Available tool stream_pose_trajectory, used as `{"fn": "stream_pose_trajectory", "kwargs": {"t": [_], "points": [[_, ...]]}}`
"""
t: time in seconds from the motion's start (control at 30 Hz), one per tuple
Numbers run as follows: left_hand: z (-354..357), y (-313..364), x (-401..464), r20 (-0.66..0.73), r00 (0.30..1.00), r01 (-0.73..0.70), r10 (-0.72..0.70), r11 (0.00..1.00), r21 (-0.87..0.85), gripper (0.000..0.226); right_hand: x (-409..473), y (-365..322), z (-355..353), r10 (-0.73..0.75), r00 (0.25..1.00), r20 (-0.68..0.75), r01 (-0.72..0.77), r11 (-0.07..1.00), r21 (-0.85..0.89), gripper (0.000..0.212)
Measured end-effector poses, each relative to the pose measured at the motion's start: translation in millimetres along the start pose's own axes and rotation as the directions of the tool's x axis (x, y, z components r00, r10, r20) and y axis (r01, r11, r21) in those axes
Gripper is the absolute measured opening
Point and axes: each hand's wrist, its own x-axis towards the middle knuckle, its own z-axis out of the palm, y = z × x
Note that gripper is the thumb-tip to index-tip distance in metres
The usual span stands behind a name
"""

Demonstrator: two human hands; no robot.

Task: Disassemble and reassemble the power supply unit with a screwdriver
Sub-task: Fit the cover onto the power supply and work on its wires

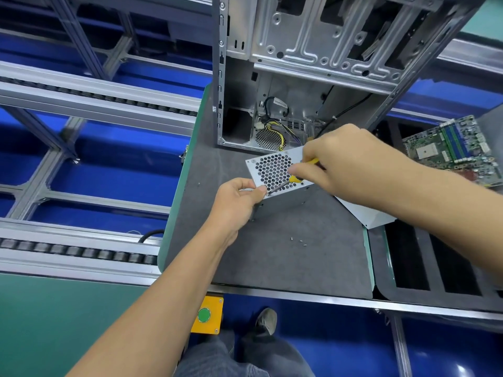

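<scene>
Two bare arms reach out from the bottom, above dark trousers and a grey shoe (268,319) on the blue floor. A yellow box with a round green button (204,314) hangs under the edge of the grey felt tabletop (285,257). The left hand (236,206) curls its fingers round the near corner of the silver metal power supply box with a honeycomb grille (272,170), which stands on the tabletop. The right hand (345,161) grips the yellow-handled screwdriver (295,179), its tip on the corner screw by the left thumb. Three tiny loose screws (299,241) lie near. Behind stands the open silver computer case (313,63). A green circuit board (451,148) lies at the right. No writing can be read.
</scene>
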Motion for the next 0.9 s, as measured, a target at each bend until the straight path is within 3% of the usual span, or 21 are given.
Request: {"fn": "stream_pose_trajectory", "kwargs": {"t": [0.07,0.13,0.2,0.33,0.43,0.6,0.7,0.77,0.83,0.9], "points": [[-1,0,1,-0.006,1.000,-0.001,0.001,1.000,-0.001,0.012,0,0,-1,-0.171,0.985,-0.016,0.170,0.984,-0.054,0.031],[-1,1,1,-0.015,1.000,0.003,-0.002,1.000,0.012,0.013,3,2,-2,-0.245,0.969,-0.024,0.244,0.969,-0.047,0.007],[0,1,0,-0.014,1.000,0.007,-0.007,1.000,0.027,0.013,3,5,-3,-0.231,0.973,0.009,0.231,0.973,0.020,0.017],[1,1,-1,-0.016,1.000,0.011,-0.011,1.000,0.021,0.012,3,3,-6,-0.238,0.970,0.037,0.237,0.971,0.040,0.016],[1,2,-2,-0.012,1.000,0.002,-0.002,1.000,0.007,0.013,7,-9,-10,-0.216,0.974,0.066,0.222,0.969,-0.104,0.011],[1,4,-4,0.004,1.000,-0.001,0.001,1.000,0.019,0.015,10,-25,-12,-0.208,0.976,0.064,0.217,0.911,-0.351,0.031],[1,5,-4,-0.004,1.000,0.012,-0.012,1.000,0.027,0.014,10,-27,-10,-0.041,0.997,0.071,0.058,0.965,-0.255,0.049],[2,4,-4,-0.010,1.000,0.010,-0.010,1.000,0.013,0.014,14,-23,-11,0.110,0.986,0.123,-0.097,0.989,-0.109,0.044],[2,4,-4,-0.015,1.000,0.006,-0.006,1.000,-0.002,0.013,15,-19,-15,0.085,0.978,0.191,-0.084,0.996,-0.014,0.031],[3,5,-4,-0.014,1.000,0.011,-0.011,1.000,-0.014,0.013,12,-18,-18,-0.040,0.980,0.195,0.056,0.995,-0.079,0.024]]}}
